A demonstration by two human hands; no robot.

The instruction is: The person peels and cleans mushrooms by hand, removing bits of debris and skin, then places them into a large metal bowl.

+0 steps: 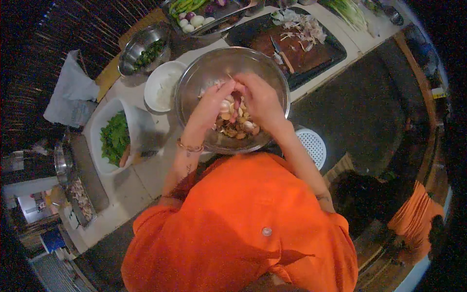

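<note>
A wide metal bowl (233,146) stands right in front of me. White garlic bulbs (225,106), loose cloves and brown pieces (233,132) lie inside it. Both my hands are above the bowl, fingertips meeting near its middle. My left hand (213,100), with a bracelet at the wrist, pinches a small item together with my right hand (261,98). A thin pale sliver (230,76) sticks out at the fingertips. Fingers hide most of the held piece, which looks like a garlic clove.
Beyond the bowl, a dark tray (332,70) holds a chopping board (306,60), a paring knife (282,54) and garlic skins (308,29). To the left are a white bowl (151,91), a white container of green leaves (115,137) and a steel bowl of chopped greens (126,54).
</note>
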